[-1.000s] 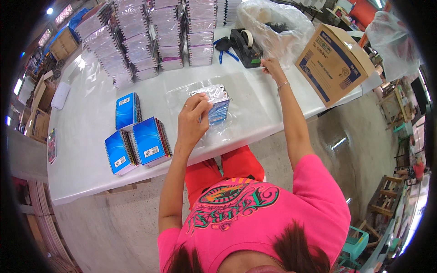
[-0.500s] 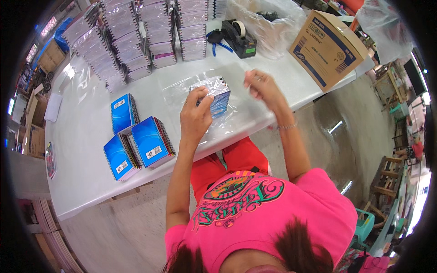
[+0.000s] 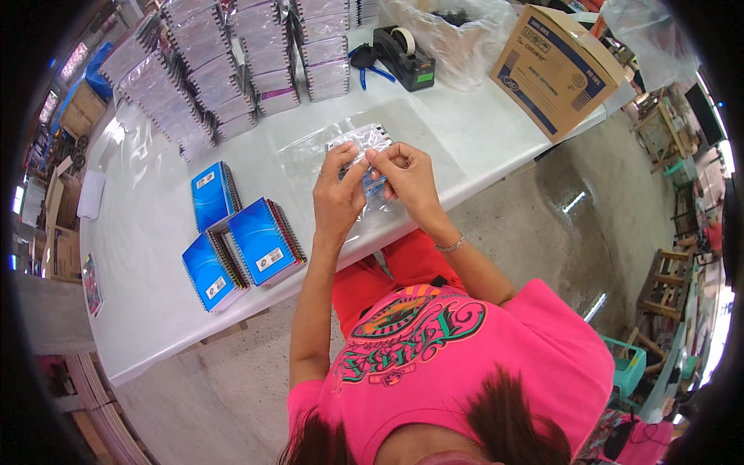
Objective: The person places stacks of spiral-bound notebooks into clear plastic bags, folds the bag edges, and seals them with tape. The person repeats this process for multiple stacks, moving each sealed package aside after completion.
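Observation:
A small stack of blue spiral notebooks (image 3: 381, 136) lies on clear plastic wrap (image 3: 298, 149) at the table's front edge, with part of the film folded over its top. My left hand (image 3: 339, 190) is closed, thumb and fingers pinching the film on top of the stack. Close beside it, my right hand (image 3: 408, 177) has thumb and forefinger pressed together over the same spot; what lies between those fingertips is too small to make out. To the left stand three more stacks of blue spiral notebooks (image 3: 260, 232), unwrapped.
Tall rows of plastic-wrapped notebooks (image 3: 225, 70) fill the back left. Blue-handled cutters (image 3: 364, 62) and a black tape dispenser (image 3: 404, 58) stand behind the film. A cardboard box (image 3: 554, 74) sits at the right edge, a clear plastic bag (image 3: 457, 46) beside it.
My right hand has come in from the right, down and leftward, to meet my left hand over the film-covered notebooks. The left hand stays on the film.

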A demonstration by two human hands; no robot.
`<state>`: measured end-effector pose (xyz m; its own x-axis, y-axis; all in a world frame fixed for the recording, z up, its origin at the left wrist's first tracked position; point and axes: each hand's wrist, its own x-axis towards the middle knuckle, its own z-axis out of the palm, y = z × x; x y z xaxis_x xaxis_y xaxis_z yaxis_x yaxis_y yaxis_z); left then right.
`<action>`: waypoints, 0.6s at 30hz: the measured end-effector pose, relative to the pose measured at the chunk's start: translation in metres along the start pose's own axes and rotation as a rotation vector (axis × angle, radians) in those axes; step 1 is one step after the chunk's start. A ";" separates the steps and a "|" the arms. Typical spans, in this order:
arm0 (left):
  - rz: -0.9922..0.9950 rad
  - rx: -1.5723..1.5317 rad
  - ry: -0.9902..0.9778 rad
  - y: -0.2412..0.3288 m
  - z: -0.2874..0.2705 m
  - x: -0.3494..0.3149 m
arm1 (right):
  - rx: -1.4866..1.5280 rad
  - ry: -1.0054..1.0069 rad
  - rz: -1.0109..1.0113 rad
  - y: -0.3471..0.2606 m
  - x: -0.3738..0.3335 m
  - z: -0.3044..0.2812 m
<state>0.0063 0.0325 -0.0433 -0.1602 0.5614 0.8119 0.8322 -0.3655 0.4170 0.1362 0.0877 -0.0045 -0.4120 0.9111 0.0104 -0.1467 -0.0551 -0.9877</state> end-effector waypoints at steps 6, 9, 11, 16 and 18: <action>-0.188 -0.198 0.024 0.011 -0.004 0.004 | -0.078 0.044 -0.022 0.003 0.001 0.002; -0.104 0.064 -0.195 0.019 -0.020 0.016 | -0.077 0.065 -0.036 0.003 0.000 0.005; -0.063 0.211 -0.254 0.023 -0.025 0.021 | -0.072 0.074 -0.045 0.004 -0.001 0.006; -0.089 0.213 -0.341 0.023 -0.025 0.019 | -0.009 0.178 -0.069 0.023 -0.001 0.008; -0.082 0.198 -0.341 0.025 -0.027 0.023 | -0.153 0.178 -0.075 0.043 0.003 -0.002</action>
<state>0.0092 0.0164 -0.0038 -0.0728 0.8091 0.5831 0.9155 -0.1776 0.3609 0.1305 0.0887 -0.0470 -0.2382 0.9687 0.0703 -0.0275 0.0656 -0.9975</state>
